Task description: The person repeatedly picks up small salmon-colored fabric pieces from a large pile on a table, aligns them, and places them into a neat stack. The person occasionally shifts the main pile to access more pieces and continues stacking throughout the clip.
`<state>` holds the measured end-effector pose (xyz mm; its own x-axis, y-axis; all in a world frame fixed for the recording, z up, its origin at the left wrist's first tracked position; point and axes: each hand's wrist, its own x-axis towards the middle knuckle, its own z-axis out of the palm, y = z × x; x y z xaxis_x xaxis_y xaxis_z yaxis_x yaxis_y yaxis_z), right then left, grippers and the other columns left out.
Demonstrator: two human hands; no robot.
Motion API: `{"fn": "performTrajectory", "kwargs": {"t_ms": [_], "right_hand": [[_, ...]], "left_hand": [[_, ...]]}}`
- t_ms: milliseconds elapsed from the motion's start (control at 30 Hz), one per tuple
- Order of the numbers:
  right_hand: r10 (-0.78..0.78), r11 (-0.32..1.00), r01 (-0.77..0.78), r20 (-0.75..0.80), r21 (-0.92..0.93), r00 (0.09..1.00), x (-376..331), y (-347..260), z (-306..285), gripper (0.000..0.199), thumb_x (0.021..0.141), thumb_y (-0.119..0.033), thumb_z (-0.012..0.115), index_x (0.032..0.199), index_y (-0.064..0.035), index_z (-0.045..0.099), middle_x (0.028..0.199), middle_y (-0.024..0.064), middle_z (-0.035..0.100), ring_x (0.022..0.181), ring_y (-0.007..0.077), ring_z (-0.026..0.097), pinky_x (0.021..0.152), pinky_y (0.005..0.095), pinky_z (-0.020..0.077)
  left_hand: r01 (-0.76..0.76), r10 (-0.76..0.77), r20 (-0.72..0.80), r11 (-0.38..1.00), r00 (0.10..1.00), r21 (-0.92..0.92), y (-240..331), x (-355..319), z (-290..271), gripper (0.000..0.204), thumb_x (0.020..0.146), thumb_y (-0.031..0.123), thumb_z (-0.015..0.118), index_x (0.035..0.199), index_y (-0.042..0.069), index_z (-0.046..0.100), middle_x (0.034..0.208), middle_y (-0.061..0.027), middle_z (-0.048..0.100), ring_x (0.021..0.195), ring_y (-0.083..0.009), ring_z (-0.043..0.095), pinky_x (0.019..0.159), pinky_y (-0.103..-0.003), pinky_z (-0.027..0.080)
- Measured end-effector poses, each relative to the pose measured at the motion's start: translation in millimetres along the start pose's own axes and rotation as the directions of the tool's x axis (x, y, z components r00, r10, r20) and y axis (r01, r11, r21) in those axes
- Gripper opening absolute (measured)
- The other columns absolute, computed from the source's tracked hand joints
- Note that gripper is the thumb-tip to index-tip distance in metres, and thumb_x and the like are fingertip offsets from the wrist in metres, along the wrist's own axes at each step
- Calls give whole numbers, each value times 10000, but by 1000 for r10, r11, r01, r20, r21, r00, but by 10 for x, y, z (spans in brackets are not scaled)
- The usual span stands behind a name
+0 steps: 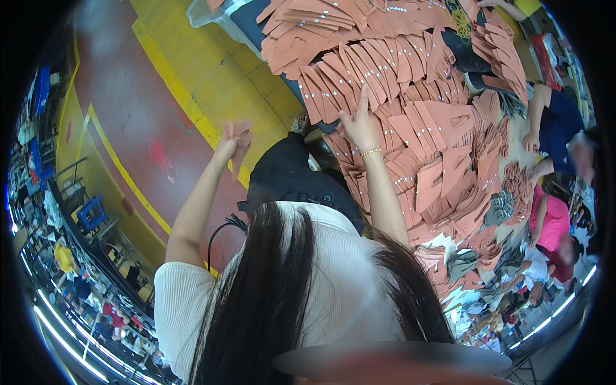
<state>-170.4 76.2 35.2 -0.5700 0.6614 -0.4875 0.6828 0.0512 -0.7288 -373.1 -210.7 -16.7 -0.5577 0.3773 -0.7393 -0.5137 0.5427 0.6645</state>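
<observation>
My left hand (226, 145) is closed on a few salmon-coloured cut pieces (240, 154), held out over the floor to the left of the table. My right hand (362, 130), with a thin bracelet at the wrist, lies over the near edge of the table, index finger and thumb stretched apart. Beneath its index finger runs a row of overlapping salmon cut pieces (333, 76), many with small white stickers. Whether the fingertip touches them I cannot tell. More stacks of salmon pieces (443, 122) spread to the right of this hand.
Grey-green pieces (500, 208) and pale scraps lie along the right of the table. A yellow cord bundle (459, 22) sits at the far end. Across the table are co-workers, one in a pink shirt (553, 215). Yellow stripes (192, 102) mark the red floor.
</observation>
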Motion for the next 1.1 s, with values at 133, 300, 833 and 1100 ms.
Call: {"fn": "performTrajectory", "kwargs": {"t_ms": [133,300,833,1100], "right_hand": [[-29,997,27,-20,-75,999,-73,28,84,929,826,-128,609,1486,-124,-45,574,97,580,495,223,599,516,348,488],[71,997,-71,-13,5,997,-124,-70,114,907,816,-153,601,1490,-153,-5,607,137,608,564,304,632,584,399,505],[11,993,-11,2,-114,1000,-169,-105,144,877,824,-183,632,1493,-143,66,623,116,601,577,256,610,589,374,481],[61,996,-68,-114,-53,992,-23,-68,-199,854,868,-211,597,1484,-78,21,635,102,631,504,208,620,555,323,497]], "left_hand": [[194,-241,104,921,965,337,-114,423,-421,94,783,56,500,875,66,507,692,-14,529,558,-95,479,499,-249,366],[160,-222,141,920,965,357,-161,625,-483,31,816,113,506,842,96,505,638,22,478,534,-77,445,466,-241,335],[100,-268,289,867,919,488,217,918,-113,200,787,43,510,984,73,492,697,6,515,598,-81,485,494,-240,369],[103,-278,238,823,931,559,-37,1021,-195,201,811,75,522,1006,54,477,655,9,505,585,-90,488,474,-259,365]]}}
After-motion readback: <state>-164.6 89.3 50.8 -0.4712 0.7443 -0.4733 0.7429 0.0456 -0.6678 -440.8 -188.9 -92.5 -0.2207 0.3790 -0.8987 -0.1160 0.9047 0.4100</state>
